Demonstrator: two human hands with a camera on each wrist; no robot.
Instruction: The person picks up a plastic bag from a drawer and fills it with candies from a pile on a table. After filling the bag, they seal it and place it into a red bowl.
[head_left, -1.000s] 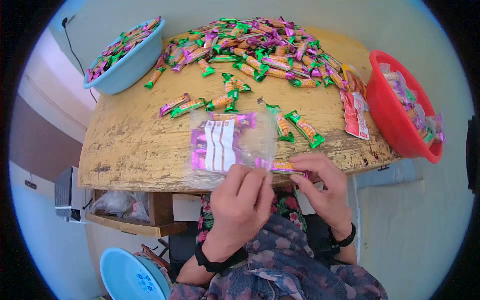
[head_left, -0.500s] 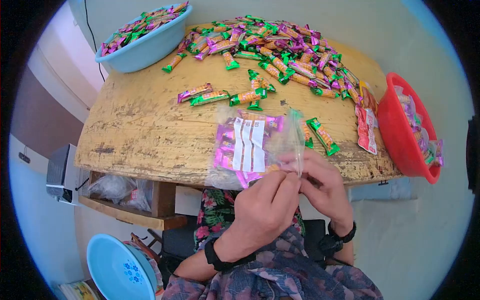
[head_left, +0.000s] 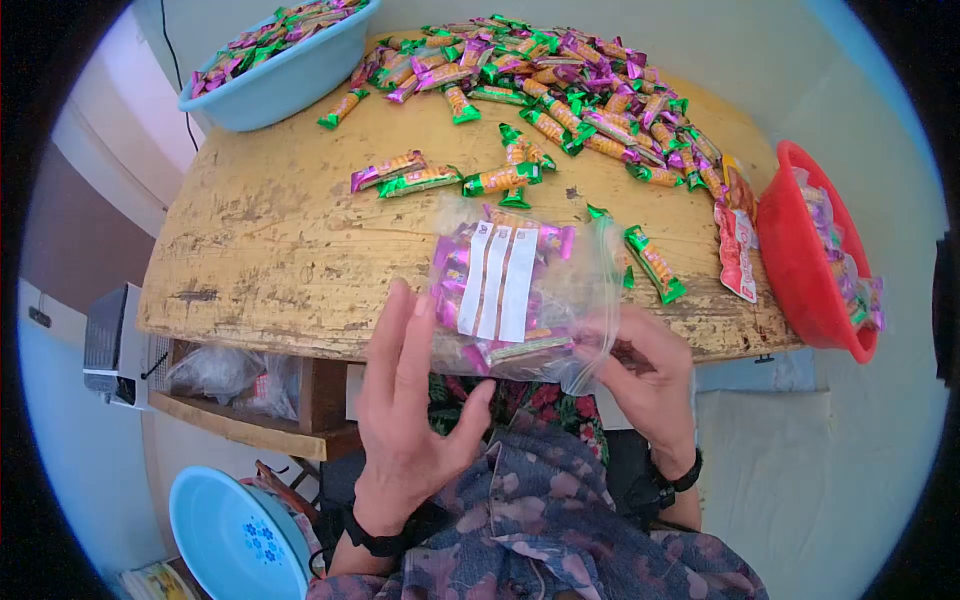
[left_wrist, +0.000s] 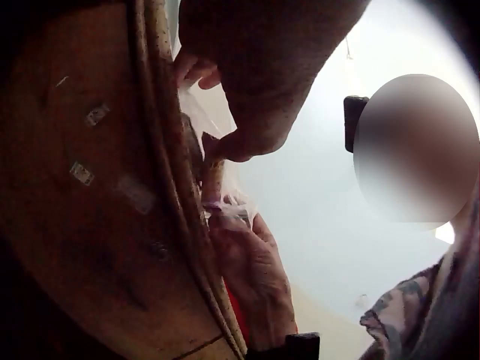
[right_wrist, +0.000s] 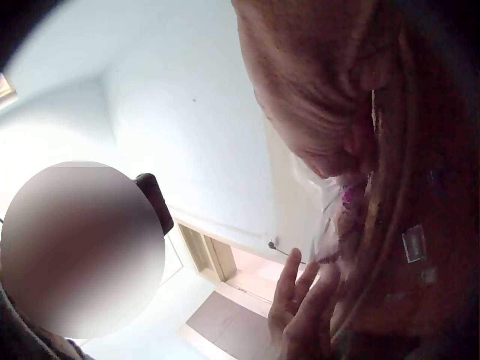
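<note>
A clear zip bag (head_left: 572, 270) with white label stripes lies at the table's front edge, holding several purple-wrapped snack bars (head_left: 455, 275). Along the bag's near side, one snack bar (head_left: 530, 348) lies crosswise inside the plastic. My right hand (head_left: 648, 365) grips the bag at its right, zip-side end, some fingers seen through the film. At the lower left, my left hand (head_left: 410, 430) has its fingers extended and thumb spread beside the bag. In the right wrist view the left hand (right_wrist: 300, 311) shows straight fingers close to the bag.
A large heap of wrapped bars (head_left: 560, 90) covers the back, with several loose bars (head_left: 420, 180) before it. Full blue basin (head_left: 270, 90) at back left; red basin (head_left: 800, 240) with filled bags at right, beside a red-and-white packet (head_left: 735, 250). An open drawer (head_left: 240, 415) juts out at left.
The left hand has let go of the bag's mouth and moved left with fingers extended. The bar is now inside the bag's near side. The right hand stays at the zip end.
</note>
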